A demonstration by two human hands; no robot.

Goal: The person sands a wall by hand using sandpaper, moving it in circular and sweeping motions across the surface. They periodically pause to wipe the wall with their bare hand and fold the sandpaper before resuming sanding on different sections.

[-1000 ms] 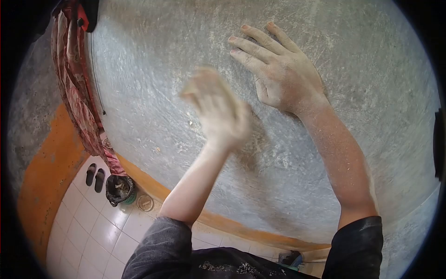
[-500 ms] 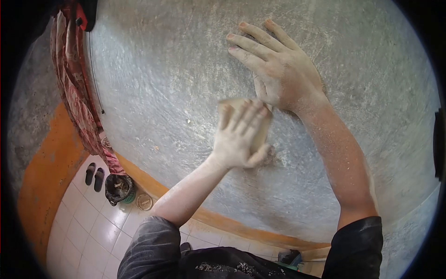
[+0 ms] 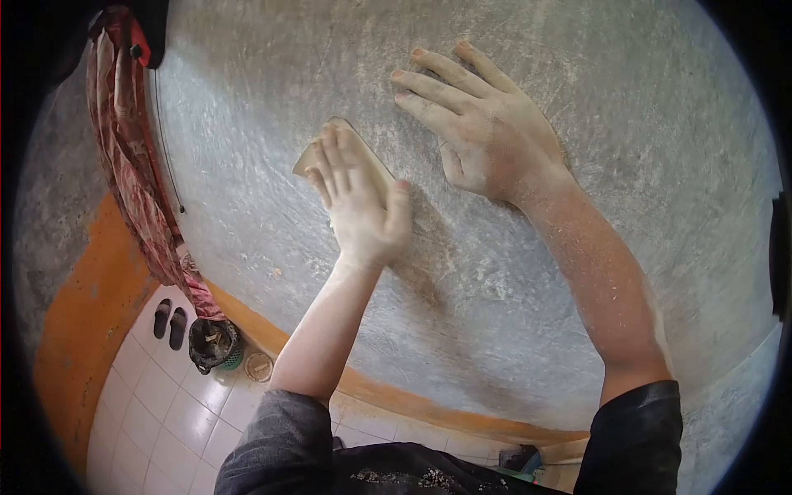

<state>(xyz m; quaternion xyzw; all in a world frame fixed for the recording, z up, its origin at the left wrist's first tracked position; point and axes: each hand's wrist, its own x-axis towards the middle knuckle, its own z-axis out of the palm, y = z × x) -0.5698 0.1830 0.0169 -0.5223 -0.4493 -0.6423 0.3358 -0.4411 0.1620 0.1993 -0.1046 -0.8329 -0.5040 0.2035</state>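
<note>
My left hand (image 3: 356, 202), coated in pale dust, presses a tan sheet of sandpaper (image 3: 373, 157) against the grey wall (image 3: 272, 206). Its fingers lie along the sheet, and the thumb sits over the right edge. The sheet's top corners stick out past the fingertips, while much of the rest is hidden under the palm. Higher up and to the right, my right hand (image 3: 499, 132) rests on the wall with its fingers spread. That hand is dusty too and holds nothing.
A reddish patterned cloth (image 3: 136, 157) hangs at the left beside a thin dark cord. Below, on the white tiled floor (image 3: 177, 396), are a pair of sandals (image 3: 170, 323), a black-lined bin (image 3: 213, 342) and a round lid (image 3: 258, 366). An orange band runs along the wall's foot.
My left hand has slid up and to the left with the sandpaper, away from the right hand. My right hand stays on the wall, nearly unmoved.
</note>
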